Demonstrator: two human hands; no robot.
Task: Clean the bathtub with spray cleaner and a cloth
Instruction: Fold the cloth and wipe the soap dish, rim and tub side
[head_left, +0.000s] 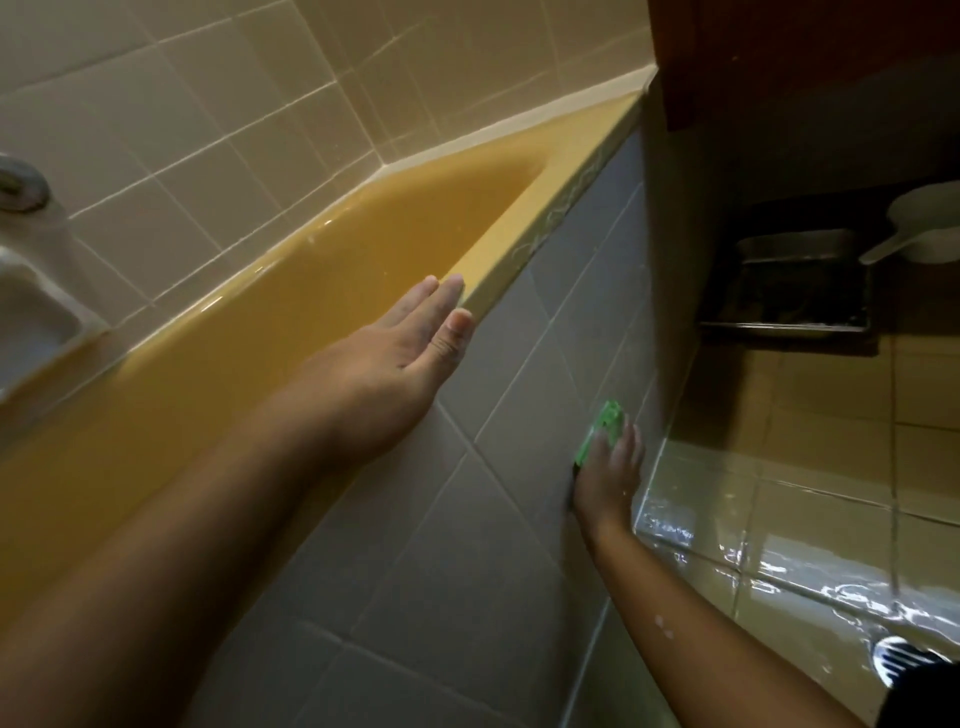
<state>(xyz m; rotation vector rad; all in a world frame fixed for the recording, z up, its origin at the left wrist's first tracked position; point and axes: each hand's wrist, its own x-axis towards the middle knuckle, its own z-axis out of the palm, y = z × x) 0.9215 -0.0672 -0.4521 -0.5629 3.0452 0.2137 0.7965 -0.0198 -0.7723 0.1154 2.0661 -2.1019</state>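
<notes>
While flat on the bathtub rim (500, 262), left hand (410, 348) spread; right hand (605, 480) (fingers (630, 444) straight) against green cloth (607, 422) on tiles (519, 364).

Dim, warm light is filling the room. Glare is streaking the wet floor (810, 566), a thin highlight is lining the tub (291, 260), shadow is swallowing the cabinet (769, 62) (upper right), soft blur is smearing everything, and tiles (208, 104) are bowing near the edges.
</notes>
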